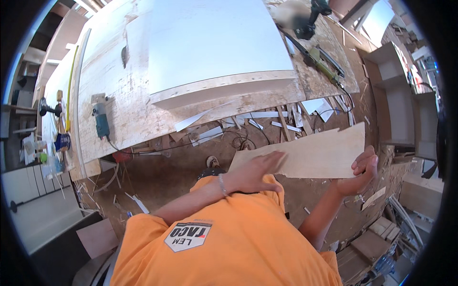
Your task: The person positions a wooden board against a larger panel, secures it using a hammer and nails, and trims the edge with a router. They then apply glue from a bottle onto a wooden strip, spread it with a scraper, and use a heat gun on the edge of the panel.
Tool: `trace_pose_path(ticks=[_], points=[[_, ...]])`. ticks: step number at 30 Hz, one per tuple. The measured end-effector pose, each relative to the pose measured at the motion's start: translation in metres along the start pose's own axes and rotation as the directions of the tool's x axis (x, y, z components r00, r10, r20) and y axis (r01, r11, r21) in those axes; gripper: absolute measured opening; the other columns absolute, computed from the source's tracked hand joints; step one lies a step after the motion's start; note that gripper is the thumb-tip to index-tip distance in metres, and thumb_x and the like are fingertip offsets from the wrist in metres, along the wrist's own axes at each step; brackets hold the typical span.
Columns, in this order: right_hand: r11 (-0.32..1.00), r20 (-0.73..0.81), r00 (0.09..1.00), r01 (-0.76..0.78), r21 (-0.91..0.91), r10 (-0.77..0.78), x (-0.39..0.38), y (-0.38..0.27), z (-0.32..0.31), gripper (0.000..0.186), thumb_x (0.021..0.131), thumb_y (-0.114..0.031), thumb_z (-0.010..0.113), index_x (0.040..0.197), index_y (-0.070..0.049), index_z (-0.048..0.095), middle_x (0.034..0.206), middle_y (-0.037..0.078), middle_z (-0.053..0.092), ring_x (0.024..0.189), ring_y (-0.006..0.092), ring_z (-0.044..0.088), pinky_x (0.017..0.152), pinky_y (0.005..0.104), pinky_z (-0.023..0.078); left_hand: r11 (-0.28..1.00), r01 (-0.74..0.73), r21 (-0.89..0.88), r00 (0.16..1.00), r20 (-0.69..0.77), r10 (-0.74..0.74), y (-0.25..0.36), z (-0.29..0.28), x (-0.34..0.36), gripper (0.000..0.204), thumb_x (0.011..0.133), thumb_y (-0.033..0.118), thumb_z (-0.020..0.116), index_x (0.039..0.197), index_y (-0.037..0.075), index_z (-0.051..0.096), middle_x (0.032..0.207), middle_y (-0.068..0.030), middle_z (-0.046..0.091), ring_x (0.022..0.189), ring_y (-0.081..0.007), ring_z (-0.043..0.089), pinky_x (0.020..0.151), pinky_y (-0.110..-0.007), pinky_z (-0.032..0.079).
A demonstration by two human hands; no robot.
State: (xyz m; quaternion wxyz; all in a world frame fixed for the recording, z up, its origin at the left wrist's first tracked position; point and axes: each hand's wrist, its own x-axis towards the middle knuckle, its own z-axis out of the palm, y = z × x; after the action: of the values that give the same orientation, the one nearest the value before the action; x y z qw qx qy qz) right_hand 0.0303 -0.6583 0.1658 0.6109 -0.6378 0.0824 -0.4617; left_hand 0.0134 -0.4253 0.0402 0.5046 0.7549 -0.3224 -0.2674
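Note:
A pale plywood offcut (pixel 319 152) with a jagged upper edge lies across the front of my body, below the workbench's front edge. My right hand (pixel 363 171) grips its right end, fingers curled at the edge. My left hand (pixel 253 171) is laid on the board's left part with fingers stretched out, their tips slightly blurred. Beyond, on the worn workbench (pixel 114 57), lies a large white panel (pixel 214 43) with a strip (pixel 222 86) along its near edge.
Power tools (pixel 101 117) and a drill (pixel 307 21) rest on the bench, with a green tool (pixel 317 59) at the right. Cabinet carcasses (pixel 396 105) stand at the right. Offcuts (pixel 207 136) and cables cover parts of the floor. Stacked wood (pixel 381 238) is at lower right.

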Motion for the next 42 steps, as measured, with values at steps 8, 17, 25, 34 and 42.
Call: trace_pose_path(ticks=[8, 17, 25, 34, 42], points=[[0.979, -0.268, 0.949, 0.129, -0.158, -0.169, -0.032, -0.081, 0.064, 0.043, 0.099, -0.018, 0.052, 0.061, -0.015, 0.032, 0.063, 0.0, 0.032, 0.061, 0.0129, 0.037, 0.067, 0.0307, 0.036, 0.935, 0.061, 0.349, 0.994, -0.103, -0.026, -0.025, 0.002, -0.04, 0.086, 0.085, 0.023, 0.073, 0.157, 0.006, 0.03, 0.157, -0.0224, 0.039, 0.126, -0.0436, 0.056, 0.107, -0.047, 0.046], [0.98, 0.022, 0.999, 0.042, -0.195, -0.038, -0.007, -0.123, -0.014, 0.022, 0.102, -0.021, 0.055, 0.099, -0.002, 0.066, 0.093, 0.003, 0.062, 0.083, 0.0121, 0.05, 0.077, 0.0283, 0.041, 0.991, 0.016, 0.13, 0.893, -0.448, 0.044, -0.063, 0.012, -0.097, 0.025, 0.092, 0.017, 0.067, 0.116, 0.012, 0.068, 0.097, -0.0121, 0.071, 0.091, -0.0348, 0.068, 0.076, -0.045, 0.054], [0.543, 0.319, 0.948, 0.271, -0.795, -0.005, -0.038, -0.106, -0.051, 0.036, 0.096, -0.037, 0.075, 0.106, -0.003, 0.068, 0.096, 0.003, 0.065, 0.092, 0.0148, 0.058, 0.087, 0.0294, 0.046, 0.984, 0.061, -0.167, 0.848, -0.512, -0.139, -0.081, 0.013, -0.143, 0.02, 0.097, 0.029, 0.065, 0.095, 0.009, 0.07, 0.087, -0.0145, 0.071, 0.083, -0.0366, 0.068, 0.073, -0.047, 0.053], [0.254, 0.301, 0.95, 0.312, -0.915, -0.084, -0.004, -0.129, -0.087, 0.047, 0.095, -0.044, 0.074, 0.111, 0.0, 0.065, 0.101, 0.006, 0.067, 0.096, 0.0166, 0.061, 0.088, 0.0314, 0.049, 0.968, 0.237, -0.087, 0.946, -0.205, -0.25, -0.117, 0.02, -0.15, 0.024, 0.095, 0.026, 0.066, 0.107, 0.005, 0.068, 0.099, -0.0173, 0.072, 0.096, -0.0386, 0.069, 0.082, -0.047, 0.053], [0.662, 0.201, 0.936, 0.347, -0.664, -0.288, 0.019, -0.093, -0.141, 0.028, 0.102, -0.026, 0.059, 0.09, -0.002, 0.063, 0.071, -0.001, 0.052, 0.059, 0.0084, 0.045, 0.052, 0.0241, 0.034, 0.85, 0.462, 0.255, 0.878, -0.265, -0.398, -0.096, 0.073, -0.137, 0.022, 0.087, 0.023, 0.072, 0.098, 0.005, 0.068, 0.109, -0.0208, 0.067, 0.105, -0.0401, 0.064, 0.089, -0.048, 0.052]])
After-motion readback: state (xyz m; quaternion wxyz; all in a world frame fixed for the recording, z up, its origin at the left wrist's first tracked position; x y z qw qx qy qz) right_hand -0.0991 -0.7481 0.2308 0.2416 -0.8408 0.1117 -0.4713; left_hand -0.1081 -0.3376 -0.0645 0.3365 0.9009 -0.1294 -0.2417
